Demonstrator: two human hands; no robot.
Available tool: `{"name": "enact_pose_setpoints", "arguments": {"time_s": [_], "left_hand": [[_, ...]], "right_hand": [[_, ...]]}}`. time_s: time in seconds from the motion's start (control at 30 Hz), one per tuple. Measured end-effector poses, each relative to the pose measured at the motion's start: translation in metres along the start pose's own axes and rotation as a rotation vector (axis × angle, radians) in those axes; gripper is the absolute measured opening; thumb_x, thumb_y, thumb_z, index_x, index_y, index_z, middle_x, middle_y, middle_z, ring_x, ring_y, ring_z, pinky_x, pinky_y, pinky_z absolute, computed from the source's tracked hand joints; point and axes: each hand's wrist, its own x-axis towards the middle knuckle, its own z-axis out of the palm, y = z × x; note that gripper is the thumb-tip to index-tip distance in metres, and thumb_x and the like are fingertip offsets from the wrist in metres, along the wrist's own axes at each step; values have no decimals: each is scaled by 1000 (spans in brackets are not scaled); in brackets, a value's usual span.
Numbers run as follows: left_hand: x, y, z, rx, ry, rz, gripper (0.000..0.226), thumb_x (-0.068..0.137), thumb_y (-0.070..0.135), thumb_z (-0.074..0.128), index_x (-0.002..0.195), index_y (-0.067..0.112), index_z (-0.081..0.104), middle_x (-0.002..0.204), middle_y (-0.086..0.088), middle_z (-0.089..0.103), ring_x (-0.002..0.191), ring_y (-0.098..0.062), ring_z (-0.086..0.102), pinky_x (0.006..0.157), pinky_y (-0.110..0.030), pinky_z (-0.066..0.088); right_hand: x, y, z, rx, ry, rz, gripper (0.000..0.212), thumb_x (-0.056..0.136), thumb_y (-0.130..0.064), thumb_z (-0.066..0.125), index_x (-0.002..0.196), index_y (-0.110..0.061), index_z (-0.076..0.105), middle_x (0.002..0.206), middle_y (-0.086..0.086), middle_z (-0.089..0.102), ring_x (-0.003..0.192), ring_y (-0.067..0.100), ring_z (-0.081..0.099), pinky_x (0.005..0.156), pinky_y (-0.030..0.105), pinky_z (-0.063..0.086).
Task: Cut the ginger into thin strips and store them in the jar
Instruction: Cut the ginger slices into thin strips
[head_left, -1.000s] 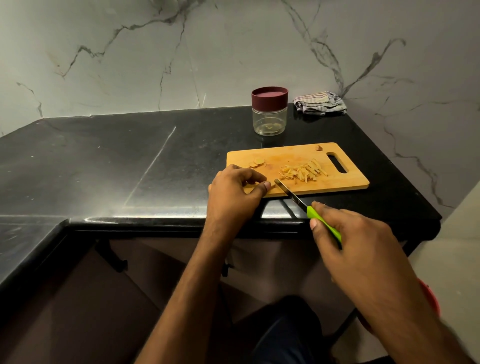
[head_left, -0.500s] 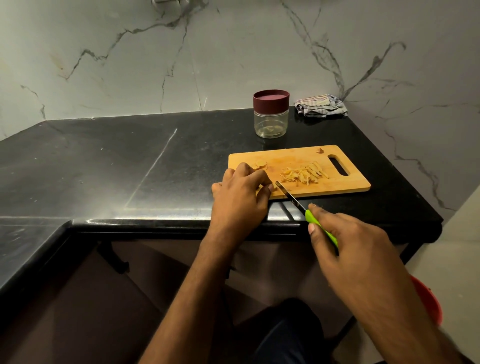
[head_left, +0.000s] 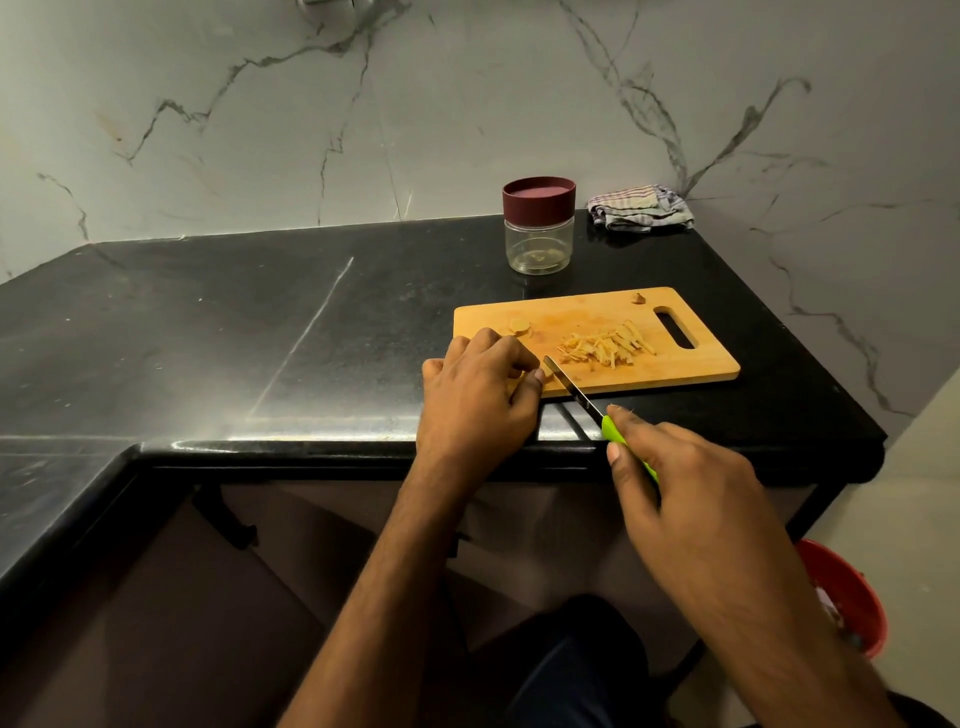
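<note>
Nearest the camera, the right hand (head_left: 691, 483) wraps its curled fingers round the green handle of a knife (head_left: 597, 410), forefinger stretched along the top toward the blade; the dark blade runs up and to the left, its tip lying on the near left part of the wooden cutting board (head_left: 675, 371); just left of the tip, the left hand (head_left: 478, 395) rests on the board's near left corner with fingers curled under, fingertips pressed down right beside the blade; whatever ginger it pins there is hidden under the fingers, so I cannot tell what it holds; beyond its knuckles a few round ginger slices (head_left: 519, 327) lie on the board; to the right, at the board's middle, sits a loose heap of thin ginger strips (head_left: 605, 345), clear of the blade; a small brown scrap (head_left: 638, 298) lies at the far edge near the handle slot; the board lies on a black stone counter (head_left: 260, 338); behind it stands the clear jar (head_left: 538, 244), upright, its maroon lid (head_left: 538, 200) on; to its right, against the marble wall, lies a crumpled checked cloth (head_left: 641, 208); low at the right edge, on the floor, part of a red bucket (head_left: 844, 597) shows.
</note>
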Motion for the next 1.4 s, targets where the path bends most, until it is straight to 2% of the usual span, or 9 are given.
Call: {"name": "enact_pose_setpoints", "arguments": {"time_s": [0.17, 0.4, 0.53, 0.6, 0.87, 1.07, 1.17, 1.3, 1.4], "left_hand": [[1, 0, 0, -20, -8, -11, 14, 97, 42, 57, 106, 34, 65, 104, 16, 52, 104, -8, 42, 92, -37, 31], [2, 2, -1, 23, -31, -18, 18, 98, 44, 54, 112, 36, 63, 106, 17, 47, 108, -9, 41, 93, -37, 29], [2, 4, 0, 78, -38, -18, 21, 99, 45, 51, 115, 35, 61, 108, 15, 49, 110, -12, 43, 90, -36, 27], [2, 4, 0, 73, -38, -22, 20, 99, 45, 51, 113, 34, 61, 110, 14, 51, 110, -12, 43, 90, -36, 27], [-2, 5, 5, 141, 34, 28, 23, 100, 42, 47, 113, 29, 60, 110, 10, 54, 110, -15, 44, 87, -38, 30], [-2, 4, 6, 177, 45, 60, 21, 100, 41, 46, 108, 27, 59, 105, 10, 51, 106, -15, 44, 83, -36, 25], [-1, 3, 5, 163, 36, 63, 18, 100, 40, 49, 106, 27, 59, 99, 15, 42, 105, -15, 44, 82, -36, 26], [-1, 3, 4, 111, 40, 43, 18, 99, 40, 51, 106, 29, 62, 99, 15, 47, 105, -14, 44, 84, -38, 29], [-3, 3, 5, 61, 70, 15, 19, 97, 40, 53, 110, 29, 59, 96, 14, 51, 102, -13, 46, 85, -37, 31]], "right_hand": [[5, 0, 5, 9, -16, -11, 40, 95, -33, 48, 133, -24, 55, 90, -3, 64, 73, 5, 50, 62, 26, 52], [5, 2, 4, -2, -22, -37, 41, 94, -36, 45, 133, -25, 55, 87, -5, 63, 73, 6, 55, 61, 26, 52], [4, 0, 1, -16, 5, -38, 42, 92, -35, 45, 129, -22, 58, 77, -8, 55, 63, 2, 48, 51, 12, 36], [3, -2, -1, -14, 23, -37, 42, 91, -34, 46, 129, -21, 58, 74, -11, 50, 62, -2, 45, 51, 10, 30], [0, -3, -3, -37, -7, -31, 43, 91, -34, 45, 130, -24, 58, 69, -10, 49, 59, 2, 45, 48, 13, 29], [2, -3, -1, -40, -29, -12, 39, 92, -31, 50, 130, -23, 58, 71, -8, 52, 59, 4, 47, 47, 17, 35], [10, -6, 3, -60, -56, -12, 39, 95, -32, 48, 133, -27, 55, 76, -7, 55, 64, 7, 51, 52, 23, 43], [16, -6, 0, -109, -82, 4, 40, 97, -38, 44, 137, -36, 47, 78, -10, 53, 68, 4, 48, 53, 14, 33], [11, -3, -5, -198, -62, 23, 41, 96, -40, 42, 137, -42, 45, 76, -11, 44, 67, 5, 45, 53, 20, 35]]}}
